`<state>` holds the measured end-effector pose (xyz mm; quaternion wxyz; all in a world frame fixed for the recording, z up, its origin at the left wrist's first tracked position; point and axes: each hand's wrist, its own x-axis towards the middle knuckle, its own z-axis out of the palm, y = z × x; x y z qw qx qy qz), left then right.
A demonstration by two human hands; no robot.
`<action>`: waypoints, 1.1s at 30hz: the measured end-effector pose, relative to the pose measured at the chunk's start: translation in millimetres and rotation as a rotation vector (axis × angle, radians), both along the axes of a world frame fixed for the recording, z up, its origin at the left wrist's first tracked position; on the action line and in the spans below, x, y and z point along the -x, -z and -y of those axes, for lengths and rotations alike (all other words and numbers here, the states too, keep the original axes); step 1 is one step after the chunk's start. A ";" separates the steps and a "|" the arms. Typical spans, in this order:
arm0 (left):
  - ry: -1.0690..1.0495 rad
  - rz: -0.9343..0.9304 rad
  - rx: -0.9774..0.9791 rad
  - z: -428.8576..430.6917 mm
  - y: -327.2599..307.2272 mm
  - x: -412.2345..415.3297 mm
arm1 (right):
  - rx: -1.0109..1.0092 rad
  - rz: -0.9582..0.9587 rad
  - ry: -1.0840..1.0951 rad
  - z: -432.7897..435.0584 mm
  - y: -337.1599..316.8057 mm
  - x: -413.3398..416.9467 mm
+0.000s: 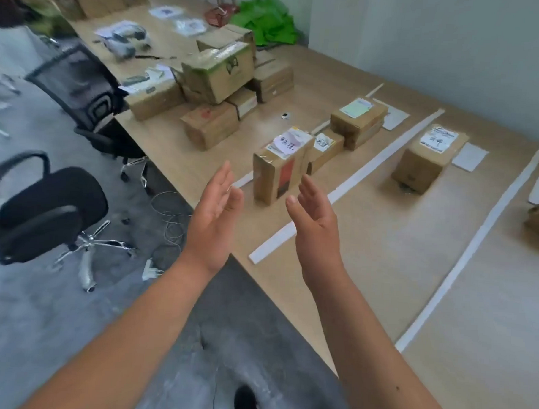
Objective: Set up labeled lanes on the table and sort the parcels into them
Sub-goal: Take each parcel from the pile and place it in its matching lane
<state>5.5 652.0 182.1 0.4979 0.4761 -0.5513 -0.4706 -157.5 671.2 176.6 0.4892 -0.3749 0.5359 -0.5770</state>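
So both hands are empty: left hand (213,215) and right hand (315,220) are up in the air, fingers straight, palms facing each other with a fairly narrow gap between them. Just past them a tall parcel (274,173) with a handwritten label stands upright on the worktop (368,239), and neither hand touches it. It's beside a long white strip (339,192), with a stack of boxes (356,123) behind it. Another box (427,157) sits across the strip. An unsorted pile (218,78) is far left.
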 end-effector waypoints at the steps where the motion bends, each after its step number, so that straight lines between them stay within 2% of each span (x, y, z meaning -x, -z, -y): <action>1: -0.023 -0.012 0.003 4.5 -1.6 -22.3 | 0.009 -0.002 -0.033 7.4 -2.4 -22.4; 6: -0.105 0.019 0.039 28.5 -7.8 -111.4 | 0.010 -0.015 -0.147 42.8 -13.9 -104.4; 11: -0.162 -0.034 0.044 60.3 -6.7 -156.7 | -0.003 -0.021 -0.187 84.3 -23.2 -150.3; 18: -0.167 -0.079 0.038 151.9 5.4 -170.9 | 0.004 -0.035 -0.186 175.4 -12.6 -173.2; 26: -0.161 -0.036 -0.015 267.8 17.7 -185.8 | -0.033 -0.032 -0.168 299.8 2.6 -183.7; 33: -0.231 -0.036 -0.045 341.1 21.7 -214.5 | -0.056 -0.015 -0.172 373.5 7.9 -205.6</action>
